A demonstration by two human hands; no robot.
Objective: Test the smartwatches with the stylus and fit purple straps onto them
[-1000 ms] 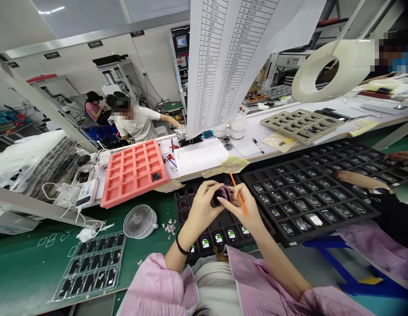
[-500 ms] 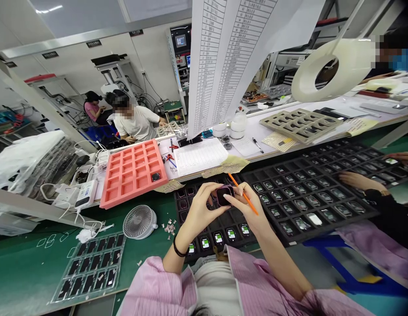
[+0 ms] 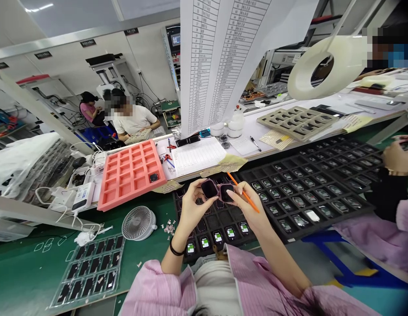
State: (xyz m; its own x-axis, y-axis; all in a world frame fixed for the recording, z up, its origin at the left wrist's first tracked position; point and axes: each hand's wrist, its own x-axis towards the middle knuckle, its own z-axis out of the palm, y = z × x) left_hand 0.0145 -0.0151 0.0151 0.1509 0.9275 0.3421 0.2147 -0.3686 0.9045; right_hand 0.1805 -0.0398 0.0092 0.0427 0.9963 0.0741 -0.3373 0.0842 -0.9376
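Since a moment ago, the small pink-rimmed piece [image 3: 217,190] has turned so that two dark square faces point up toward the head camera, instead of one. It is being held in the air just above a black compartment tray [image 3: 185,210], touching neither that tray nor anything else below. The person's left hand [image 3: 194,208] is pinching its left side between thumb and fingers, and the right hand [image 3: 246,208] is pinching its right side. An orange stylus [image 3: 245,196] is lying across the right hand, gripped in its fingers, with the hands close together but not pressed palm to palm.

Small watch-like devices are sitting in the black compartment tray's near cells, and a larger black tray [image 3: 358,211] is lying just to the right, with a co-worker's hands [image 3: 397,158] working at its far corner. Beyond the trays are a salmon-pink foam tray [image 3: 131,193] and a printed sheet [image 3: 199,156]. A small desk fan [image 3: 139,223] is standing on the green bench mat [image 3: 24,267]. A long hanging printed list [image 3: 223,57] is blocking part of the forward view.
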